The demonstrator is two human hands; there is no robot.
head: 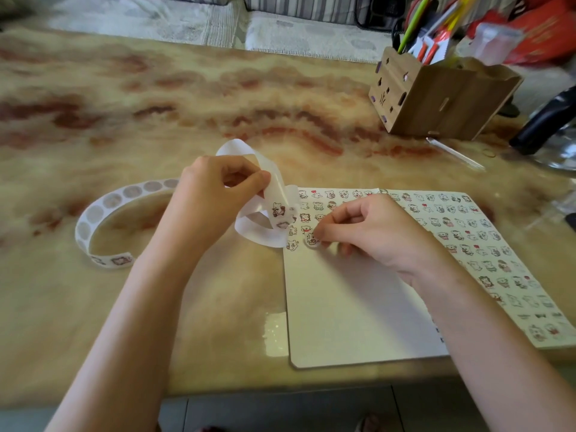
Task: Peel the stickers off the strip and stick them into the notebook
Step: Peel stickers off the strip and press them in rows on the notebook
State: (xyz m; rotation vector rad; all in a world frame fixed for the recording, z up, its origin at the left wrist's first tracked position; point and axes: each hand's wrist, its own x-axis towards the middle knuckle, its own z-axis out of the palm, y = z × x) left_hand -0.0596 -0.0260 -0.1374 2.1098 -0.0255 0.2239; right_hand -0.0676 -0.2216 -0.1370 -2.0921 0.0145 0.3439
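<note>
Marbled cream-and-red stone forms the bench (156, 104), with a wooden cut-out pen holder (436, 98) standing at one o'clock. At four o'clock from the bench's middle lies the open white notebook (343, 307). Its right page is covered in rows of small bear stickers (467, 232), and its left page is filled only along the top. Both hands are narrow. The left hand (212, 201) pinches the long white paper sticker strip (95, 212) and lifts it in a loop, the tail curling off toward nine o'clock. The right hand (374, 232) pinches a small round bear sticker (311, 241) at the lowest row on the left page; whether it touches the paper yet I cannot tell. The step in hand looks like placing. The next move probably calls for pressing that sticker flat, then reaching to ten o'clock to lift the next sticker's edge off the strip.
</note>
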